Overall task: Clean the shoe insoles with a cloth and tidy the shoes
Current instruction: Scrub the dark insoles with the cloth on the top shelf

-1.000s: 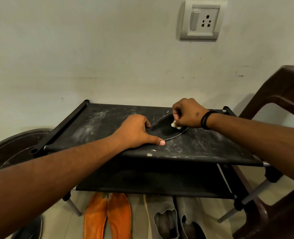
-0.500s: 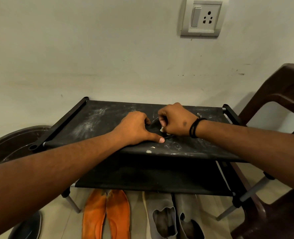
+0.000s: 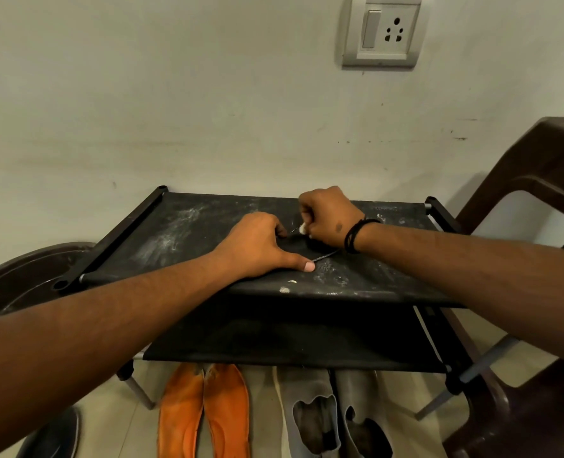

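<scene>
A: Quick pass, left to right. What's cut off or unclear?

B: Far left, a dark round tub (image 3: pixel 26 279) sits partly behind the rack and the left forearm. Bottom left, a dark rounded thing (image 3: pixel 54 434) is cropped by the frame edge, can't tell what. Under the rack, orange insoles (image 3: pixel 204 414) and grey insoles (image 3: pixel 333 414) lie on the floor, toes hidden under the lower shelf (image 3: pixel 290 338), heels cut off at the bottom. Right edge, a brown plastic chair (image 3: pixel 521 200) is cropped.

A: Task item?

B: Black insole (image 3: pixel 293 247) lies on the dusty top shelf (image 3: pixel 181 233) of the rack, black on black, mostly covered by both hands. Only its thin pale edge shows, near the left thumb.

A: Left hand?

B: Left hand (image 3: pixel 257 246) is palm down on the insole's left part, thumb stretched along the near edge, fingers bent at the far side. Pressing it flat; whether the fingers hook the edge, can't tell.

A: Right hand?

B: Right hand (image 3: pixel 330 216) is fisted tight round a small white cloth (image 3: pixel 303 229), only a scrap peeks out by the knuckles. It's on the insole's far right part, just beside the left fingers. Black band (image 3: pixel 355 236) on the wrist.

A: Anything else?

B: Wall socket (image 3: pixel 384 31) up top right.
</scene>
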`<state>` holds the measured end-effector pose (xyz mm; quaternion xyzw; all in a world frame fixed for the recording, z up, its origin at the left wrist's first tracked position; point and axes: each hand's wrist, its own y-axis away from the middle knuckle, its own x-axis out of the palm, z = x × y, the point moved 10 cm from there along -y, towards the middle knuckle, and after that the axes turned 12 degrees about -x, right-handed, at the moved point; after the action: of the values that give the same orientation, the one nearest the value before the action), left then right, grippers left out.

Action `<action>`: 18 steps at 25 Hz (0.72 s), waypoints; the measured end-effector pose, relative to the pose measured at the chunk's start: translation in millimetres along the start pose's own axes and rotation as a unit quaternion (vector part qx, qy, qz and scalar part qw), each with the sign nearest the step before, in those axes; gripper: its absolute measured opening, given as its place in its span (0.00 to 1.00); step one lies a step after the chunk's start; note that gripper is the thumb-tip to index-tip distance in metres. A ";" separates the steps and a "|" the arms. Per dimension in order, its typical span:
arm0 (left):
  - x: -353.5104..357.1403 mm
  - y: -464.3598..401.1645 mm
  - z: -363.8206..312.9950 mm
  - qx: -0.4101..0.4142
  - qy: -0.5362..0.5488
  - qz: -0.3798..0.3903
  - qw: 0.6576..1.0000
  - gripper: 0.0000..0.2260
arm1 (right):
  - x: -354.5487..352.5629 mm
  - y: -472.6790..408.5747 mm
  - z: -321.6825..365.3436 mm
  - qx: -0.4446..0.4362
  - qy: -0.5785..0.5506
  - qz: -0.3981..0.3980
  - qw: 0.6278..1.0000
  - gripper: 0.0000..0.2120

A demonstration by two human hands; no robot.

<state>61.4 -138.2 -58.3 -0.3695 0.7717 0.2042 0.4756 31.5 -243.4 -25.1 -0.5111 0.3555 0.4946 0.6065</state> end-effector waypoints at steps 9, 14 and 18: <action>-8.8 6.5 -5.4 -0.007 0.024 0.001 1.000 0.36 | -33.1 39.0 -45.3 0.081 -0.058 -0.147 0.984 0.06; -10.3 -18.6 0.2 -0.063 0.078 0.052 0.994 0.20 | -28.0 41.6 -26.9 0.066 -0.115 -0.178 0.975 0.05; -10.5 -27.3 6.8 -0.090 0.137 0.078 0.983 0.05 | -19.0 33.2 -4.7 0.058 -0.152 -0.173 0.971 0.05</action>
<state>89.1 -147.3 -51.2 -0.3734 0.8347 0.2567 0.3131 -5.0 -252.8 -17.3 -0.4473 0.1934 0.4328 0.7584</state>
